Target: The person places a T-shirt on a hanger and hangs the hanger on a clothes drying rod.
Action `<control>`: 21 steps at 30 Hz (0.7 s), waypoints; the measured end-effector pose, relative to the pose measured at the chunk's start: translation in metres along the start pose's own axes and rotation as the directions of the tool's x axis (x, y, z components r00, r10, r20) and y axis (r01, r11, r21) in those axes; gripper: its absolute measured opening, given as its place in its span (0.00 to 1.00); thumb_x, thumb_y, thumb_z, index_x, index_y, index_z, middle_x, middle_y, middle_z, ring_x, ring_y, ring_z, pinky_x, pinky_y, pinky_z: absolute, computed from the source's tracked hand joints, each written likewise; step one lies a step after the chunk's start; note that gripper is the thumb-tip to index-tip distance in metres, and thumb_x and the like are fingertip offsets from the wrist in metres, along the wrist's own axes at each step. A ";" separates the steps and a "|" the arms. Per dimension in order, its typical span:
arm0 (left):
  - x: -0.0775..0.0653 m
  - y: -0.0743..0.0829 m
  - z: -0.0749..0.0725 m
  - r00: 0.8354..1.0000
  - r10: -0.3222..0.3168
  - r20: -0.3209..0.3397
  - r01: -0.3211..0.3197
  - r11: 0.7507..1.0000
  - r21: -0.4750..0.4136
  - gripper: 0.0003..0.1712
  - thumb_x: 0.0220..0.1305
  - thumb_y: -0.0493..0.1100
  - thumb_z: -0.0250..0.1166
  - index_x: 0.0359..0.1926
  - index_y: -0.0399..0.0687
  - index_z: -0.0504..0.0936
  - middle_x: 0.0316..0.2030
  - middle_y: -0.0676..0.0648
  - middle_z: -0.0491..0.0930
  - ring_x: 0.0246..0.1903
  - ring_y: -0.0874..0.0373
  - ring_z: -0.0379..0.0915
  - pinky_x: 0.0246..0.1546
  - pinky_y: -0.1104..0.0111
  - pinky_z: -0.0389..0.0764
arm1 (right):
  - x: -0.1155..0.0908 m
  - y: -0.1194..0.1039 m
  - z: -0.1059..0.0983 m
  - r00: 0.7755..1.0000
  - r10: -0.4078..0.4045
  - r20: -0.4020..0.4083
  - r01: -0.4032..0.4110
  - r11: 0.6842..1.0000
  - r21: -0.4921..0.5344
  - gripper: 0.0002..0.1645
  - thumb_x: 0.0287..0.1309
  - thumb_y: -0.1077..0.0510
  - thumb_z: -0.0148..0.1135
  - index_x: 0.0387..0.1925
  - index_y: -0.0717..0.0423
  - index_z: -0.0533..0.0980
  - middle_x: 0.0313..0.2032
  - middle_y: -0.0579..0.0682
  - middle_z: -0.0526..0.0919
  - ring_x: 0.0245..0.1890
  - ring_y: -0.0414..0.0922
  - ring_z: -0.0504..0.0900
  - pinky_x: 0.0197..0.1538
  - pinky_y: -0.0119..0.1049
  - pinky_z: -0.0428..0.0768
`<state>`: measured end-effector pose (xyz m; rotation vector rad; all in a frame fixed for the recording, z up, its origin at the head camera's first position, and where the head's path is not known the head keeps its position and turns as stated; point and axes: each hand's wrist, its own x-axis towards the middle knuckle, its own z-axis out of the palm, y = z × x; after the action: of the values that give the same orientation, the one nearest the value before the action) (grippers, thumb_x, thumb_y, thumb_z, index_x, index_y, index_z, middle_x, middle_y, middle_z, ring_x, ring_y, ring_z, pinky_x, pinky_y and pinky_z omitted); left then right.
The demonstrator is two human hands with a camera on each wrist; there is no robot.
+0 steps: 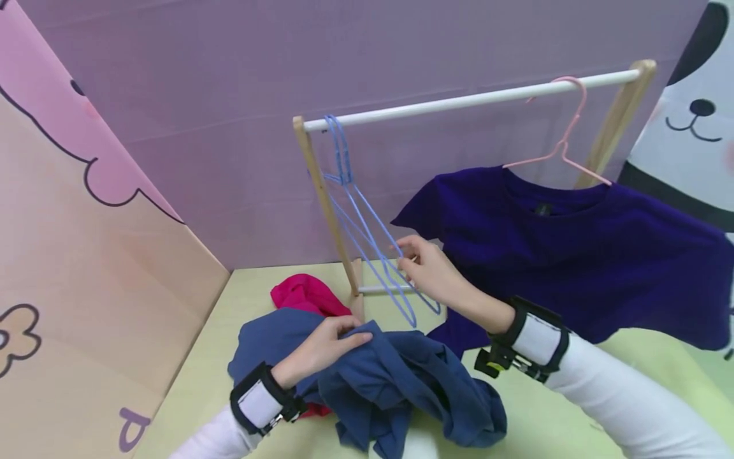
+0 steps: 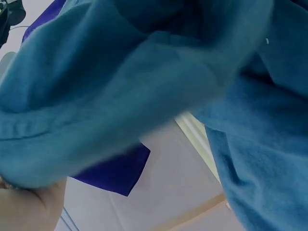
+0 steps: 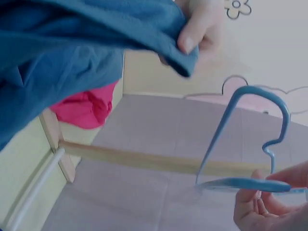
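Our right hand (image 1: 427, 271) pinches a blue hanger (image 3: 245, 183) hooked on the white rail (image 1: 436, 106); our left hand (image 1: 323, 349) pinches the blue garment (image 1: 373, 376) bunched on the pale yellow table (image 1: 201, 389). A lilac wall (image 1: 229, 64) stands behind, cartoon panels (image 1: 86, 255) either side. Only the head view shows the purple shirt (image 1: 545, 255) meeting its pink hanger (image 1: 563, 141); the right wrist view bares our left grip.

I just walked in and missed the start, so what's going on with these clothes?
A person's left hand pinches a blue garment, while the right hand holds a blue hanger hooked over the rack. Farther along the rack, a purple shirt hangs on a pink hanger. A red cloth lies partly hidden by the blue garment.
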<state>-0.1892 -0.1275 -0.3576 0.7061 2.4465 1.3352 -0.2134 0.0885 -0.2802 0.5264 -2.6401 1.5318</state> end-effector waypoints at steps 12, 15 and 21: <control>-0.004 -0.004 0.000 1.000 0.018 0.003 -0.018 1.000 -0.005 0.08 0.59 0.47 0.58 0.34 0.47 0.78 0.22 0.53 0.71 0.25 0.62 0.66 0.28 0.73 0.66 | 0.009 0.004 -0.015 0.989 -0.051 -0.139 0.046 0.998 -0.036 0.15 0.58 0.65 0.48 0.47 0.66 0.72 0.30 0.57 0.77 0.22 0.43 0.69 0.25 0.31 0.67; -0.004 -0.004 0.000 1.000 0.010 0.008 -0.010 1.000 -0.011 0.08 0.59 0.46 0.59 0.34 0.47 0.78 0.23 0.53 0.71 0.25 0.62 0.66 0.28 0.73 0.67 | 0.009 0.004 -0.017 0.978 -0.080 -0.194 0.074 0.997 -0.035 0.14 0.57 0.66 0.50 0.43 0.67 0.74 0.27 0.57 0.76 0.20 0.42 0.67 0.24 0.29 0.65; -0.008 0.007 -0.003 1.000 0.007 0.008 -0.007 1.000 -0.006 0.06 0.59 0.41 0.58 0.34 0.43 0.78 0.24 0.50 0.73 0.26 0.60 0.67 0.29 0.73 0.67 | 0.007 0.005 -0.028 0.952 -0.109 -0.285 0.120 0.993 0.021 0.11 0.55 0.66 0.52 0.39 0.66 0.76 0.21 0.50 0.74 0.18 0.40 0.69 0.21 0.27 0.65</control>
<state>-0.1816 -0.1307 -0.3502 0.7175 2.4350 1.3399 -0.2251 0.1125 -0.2683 0.4177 -2.3290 1.4994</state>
